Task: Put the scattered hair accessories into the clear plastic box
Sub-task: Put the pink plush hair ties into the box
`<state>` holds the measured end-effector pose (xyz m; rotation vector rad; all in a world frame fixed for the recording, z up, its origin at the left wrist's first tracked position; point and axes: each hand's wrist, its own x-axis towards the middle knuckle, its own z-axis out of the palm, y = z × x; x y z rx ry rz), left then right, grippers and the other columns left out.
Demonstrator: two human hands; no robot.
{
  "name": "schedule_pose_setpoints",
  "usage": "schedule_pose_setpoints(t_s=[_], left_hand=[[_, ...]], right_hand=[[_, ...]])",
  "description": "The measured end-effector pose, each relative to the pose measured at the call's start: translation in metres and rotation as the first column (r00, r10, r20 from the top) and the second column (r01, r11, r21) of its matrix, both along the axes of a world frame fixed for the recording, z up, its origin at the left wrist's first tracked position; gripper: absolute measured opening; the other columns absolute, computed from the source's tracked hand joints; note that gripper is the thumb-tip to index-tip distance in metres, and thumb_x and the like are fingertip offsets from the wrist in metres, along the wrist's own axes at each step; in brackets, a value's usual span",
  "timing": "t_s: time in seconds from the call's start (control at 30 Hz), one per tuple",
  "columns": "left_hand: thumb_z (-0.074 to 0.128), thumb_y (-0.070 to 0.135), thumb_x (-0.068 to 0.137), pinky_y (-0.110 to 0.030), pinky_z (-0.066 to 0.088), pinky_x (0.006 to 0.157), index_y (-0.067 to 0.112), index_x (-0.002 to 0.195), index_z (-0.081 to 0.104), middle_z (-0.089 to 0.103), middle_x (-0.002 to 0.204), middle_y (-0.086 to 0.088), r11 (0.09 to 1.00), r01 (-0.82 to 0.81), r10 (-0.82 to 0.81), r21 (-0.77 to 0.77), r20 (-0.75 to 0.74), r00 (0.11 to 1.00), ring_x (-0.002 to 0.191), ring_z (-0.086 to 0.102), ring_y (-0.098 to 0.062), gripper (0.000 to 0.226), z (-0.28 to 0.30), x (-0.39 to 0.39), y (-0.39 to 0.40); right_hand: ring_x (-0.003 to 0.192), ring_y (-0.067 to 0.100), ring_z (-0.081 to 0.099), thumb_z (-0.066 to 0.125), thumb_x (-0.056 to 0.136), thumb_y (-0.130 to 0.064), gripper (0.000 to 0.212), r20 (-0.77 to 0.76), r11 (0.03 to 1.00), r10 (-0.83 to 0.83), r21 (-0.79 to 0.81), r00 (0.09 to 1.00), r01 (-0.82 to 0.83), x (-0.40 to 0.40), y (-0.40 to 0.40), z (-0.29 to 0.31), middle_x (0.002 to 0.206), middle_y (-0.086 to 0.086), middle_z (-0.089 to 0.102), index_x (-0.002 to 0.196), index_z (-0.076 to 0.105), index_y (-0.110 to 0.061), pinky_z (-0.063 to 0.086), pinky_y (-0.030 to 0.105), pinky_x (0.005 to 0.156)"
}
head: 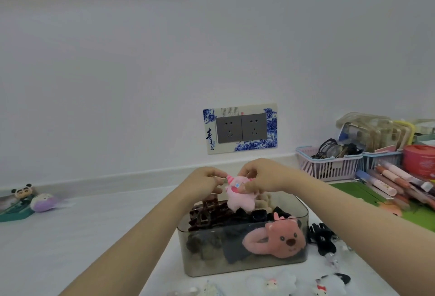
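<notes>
The clear plastic box (244,269) stands on the white table in front of me, holding a brown claw clip (204,215), dark scrunchies and a pink bear plush accessory (280,240). Above its far rim I hold a small pink plush hair accessory (239,198) with both hands: my left hand (204,182) pinches its top left, my right hand (263,176) grips its upper right. A black claw clip (321,239) lies right of the box. Several white kitty clips (329,285) lie along the near edge.
A pink basket (329,166) with glasses, a blue basket, a red tin and several pens (388,182) crowd the right side on a green mat. A panda figure and a purple plush (43,202) sit at far left. A wall socket (240,128) is behind.
</notes>
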<state>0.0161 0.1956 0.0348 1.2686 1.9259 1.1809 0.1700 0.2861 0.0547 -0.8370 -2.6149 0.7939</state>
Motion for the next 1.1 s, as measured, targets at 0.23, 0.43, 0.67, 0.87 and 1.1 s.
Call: schedule_pose_setpoints(t_s=[0.23, 0.43, 0.67, 0.87, 1.1], left_hand=[[0.054, 0.020, 0.093, -0.025, 0.053, 0.078, 0.018, 0.126, 0.055, 0.063, 0.114, -0.006, 0.993, 0.084, -0.094, -0.084, -0.123, 0.988, 0.097, 0.065, -0.021, 0.034, -0.010, 0.000, 0.004], [0.067, 0.019, 0.084, -0.034, 0.049, 0.097, 0.021, 0.112, 0.067, 0.067, 0.114, -0.003, 0.984, 0.094, -0.146, -0.150, -0.381, 0.913, 0.100, 0.061, -0.017, 0.029, -0.010, 0.003, 0.009], [0.052, 0.017, 0.090, -0.024, 0.039, 0.088, 0.029, 0.114, 0.066, 0.062, 0.122, 0.002, 0.961, 0.099, -0.201, -0.259, -0.407, 0.891, 0.107, 0.055, -0.015, 0.030, -0.009, 0.004, 0.012], [0.048, 0.011, 0.091, -0.029, 0.040, 0.102, 0.023, 0.118, 0.065, 0.061, 0.128, -0.001, 0.967, 0.091, -0.172, -0.239, -0.344, 0.923, 0.115, 0.055, -0.018, 0.033, -0.006, 0.008, 0.006], [0.045, 0.010, 0.096, -0.018, 0.040, 0.076, 0.017, 0.113, 0.066, 0.062, 0.122, -0.005, 0.998, 0.002, 0.018, 0.063, -0.314, 0.949, 0.101, 0.055, -0.013, 0.028, 0.016, 0.029, -0.037]], right_hand=[[0.079, 0.012, 0.053, 0.066, 0.083, -0.027, 0.025, 0.135, 0.996, -0.063, 0.078, 0.989, 0.053, -0.029, 0.019, -0.015, 0.096, 0.002, 0.066, 0.105, 0.066, -0.014, 0.042, 0.019, 0.066], [0.083, 0.013, 0.053, 0.069, 0.077, -0.035, 0.027, 0.102, 0.959, -0.160, 0.253, 0.982, 0.130, -0.029, 0.022, -0.027, 0.086, -0.009, 0.052, 0.101, 0.066, -0.023, 0.046, 0.028, 0.076], [0.090, 0.014, 0.060, 0.071, 0.076, -0.037, 0.027, 0.132, 0.973, -0.174, 0.175, 0.976, 0.150, -0.021, 0.027, -0.037, 0.094, -0.008, 0.065, 0.100, 0.070, -0.025, 0.050, 0.033, 0.090], [0.089, 0.013, 0.056, 0.067, 0.081, -0.028, 0.034, 0.147, 0.978, -0.124, 0.186, 0.981, 0.096, -0.014, 0.023, -0.029, 0.114, 0.001, 0.067, 0.114, 0.066, -0.020, 0.043, 0.023, 0.080], [0.087, 0.010, 0.055, 0.066, 0.083, -0.024, 0.031, -0.062, 0.973, -0.030, 0.225, 0.998, 0.043, 0.017, -0.016, -0.012, 0.105, 0.000, 0.065, 0.113, 0.065, -0.021, 0.039, 0.020, 0.078]])
